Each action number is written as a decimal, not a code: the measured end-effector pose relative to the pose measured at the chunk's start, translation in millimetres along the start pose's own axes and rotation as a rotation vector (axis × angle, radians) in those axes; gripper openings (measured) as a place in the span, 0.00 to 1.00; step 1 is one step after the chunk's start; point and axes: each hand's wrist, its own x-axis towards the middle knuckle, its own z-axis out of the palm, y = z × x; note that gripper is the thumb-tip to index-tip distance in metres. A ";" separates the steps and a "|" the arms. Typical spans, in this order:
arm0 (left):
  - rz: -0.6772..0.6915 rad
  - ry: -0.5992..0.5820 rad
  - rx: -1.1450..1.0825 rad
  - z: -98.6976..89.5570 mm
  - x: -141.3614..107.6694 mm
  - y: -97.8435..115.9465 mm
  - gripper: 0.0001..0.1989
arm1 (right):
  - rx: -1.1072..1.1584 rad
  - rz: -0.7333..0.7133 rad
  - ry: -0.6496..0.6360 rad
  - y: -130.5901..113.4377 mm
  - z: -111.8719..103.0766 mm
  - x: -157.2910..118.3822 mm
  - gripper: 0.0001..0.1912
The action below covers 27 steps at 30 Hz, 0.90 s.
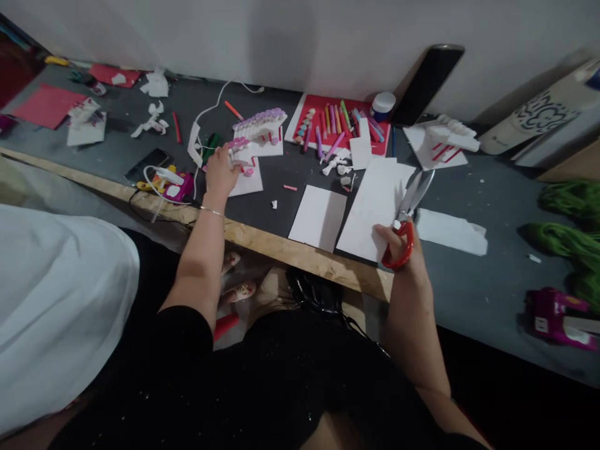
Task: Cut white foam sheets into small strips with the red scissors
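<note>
Lidded jar, contents unseen, beyond scissors in right hand

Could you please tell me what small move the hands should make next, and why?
I would probably bring the left hand across to steady the large white sheet: the right hand holds the red-handled scissors over its edge, while the left hand is away at the small pink-topped model.

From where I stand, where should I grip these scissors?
Hold the scissors by the red handles, probably best from the near side, where your right hand is: the handles lie toward you, while the open blades point away, toward the wall.
</note>
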 end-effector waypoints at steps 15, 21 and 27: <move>-0.288 0.186 0.556 -26.8 44.0 24.1 0.32 | -0.011 0.051 0.046 -10.0 -0.7 -3.2 0.28; -0.133 0.110 0.631 -5.5 36.1 21.0 0.29 | 0.032 0.051 0.039 -2.7 -2.2 1.4 0.26; 0.092 -0.258 0.541 13.9 63.9 20.4 0.33 | 0.023 0.031 -0.007 -1.1 -5.4 0.0 0.27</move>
